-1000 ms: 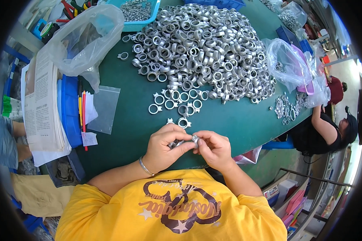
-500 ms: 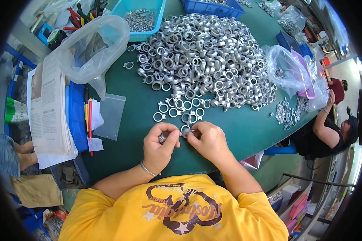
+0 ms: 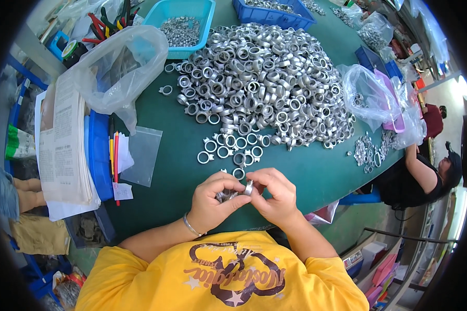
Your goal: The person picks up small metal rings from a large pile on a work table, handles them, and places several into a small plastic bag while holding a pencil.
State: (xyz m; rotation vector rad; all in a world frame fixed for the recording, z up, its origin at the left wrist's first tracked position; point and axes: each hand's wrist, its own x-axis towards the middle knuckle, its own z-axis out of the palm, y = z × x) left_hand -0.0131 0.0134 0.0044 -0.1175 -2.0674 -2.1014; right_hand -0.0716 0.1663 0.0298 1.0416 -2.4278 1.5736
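My left hand point(image 3: 211, 203) has its fingers curled around several small silver metal parts, mostly hidden in the grip. At its thumb tip, a silver metal ring point(image 3: 248, 188) stands on edge, and my right hand point(image 3: 276, 196) pinches it from the other side. Just beyond the fingers a loose metal ring point(image 3: 238, 173) lies flat on the green table point(image 3: 176, 194). A small group of rings with little lugs point(image 3: 223, 152) is spread behind it. Farther back rises a large pile of the same rings point(image 3: 270, 83).
To the left are a plastic bag point(image 3: 122, 67), stacked newspapers point(image 3: 62, 140), a blue tray point(image 3: 99, 155) and pens point(image 3: 116, 160). A turquoise basket point(image 3: 205, 31) and blue crate point(image 3: 275, 15) hold small parts. At right sits another person point(image 3: 420, 176) beside small metal parts point(image 3: 368, 153).
Both hands have drawn back toward my body. A ring has come up between my fingertips, and a loose ring now shows on the table in front of them.
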